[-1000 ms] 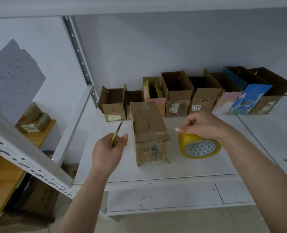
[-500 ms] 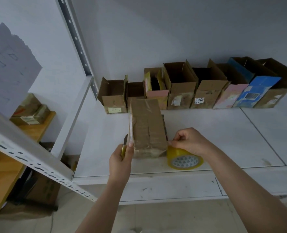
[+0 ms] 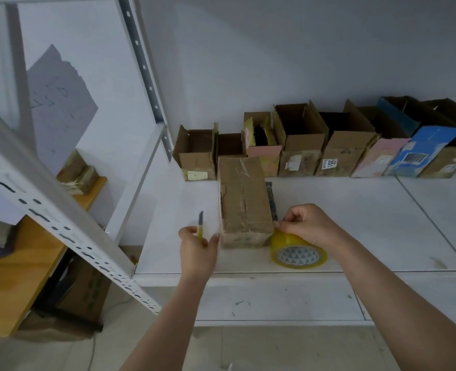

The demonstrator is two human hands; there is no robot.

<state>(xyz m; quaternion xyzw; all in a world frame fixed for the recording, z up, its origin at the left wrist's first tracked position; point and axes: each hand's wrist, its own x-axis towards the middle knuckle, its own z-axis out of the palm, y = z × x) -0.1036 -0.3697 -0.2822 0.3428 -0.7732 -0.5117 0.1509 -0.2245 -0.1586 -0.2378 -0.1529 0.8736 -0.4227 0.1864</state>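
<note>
1. We are seeing the left grip (image 3: 197, 247) curling round the yellow handle of a utility knife (image 3: 200, 227), blade pointing up and away.
2. The knife is hovering just left of the taped cardboard box (image 3: 244, 202), apart from it; the left grip's fingertips are sitting just beside the box's near left corner.
3. The box is lying closed on the white shelf (image 3: 368, 223), near the front edge, its long side running toward the back wall (image 3: 275, 62).
4. The right grip (image 3: 305, 223) is curling its fingers, tips pinching together at the box's near right top corner; we cannot tell what is between them.
5. That grip is sitting over a roll of yellow tape (image 3: 297, 253), which is standing on edge just beside the box, core facing us.
6. A dark strip (image 3: 271, 199) is showing along the box's right side; too unclear to name.
7. Behind, a row of open cartons (image 3: 301, 145) is lining the back wall, a blue carton (image 3: 422, 153) standing near its right end.
</note>
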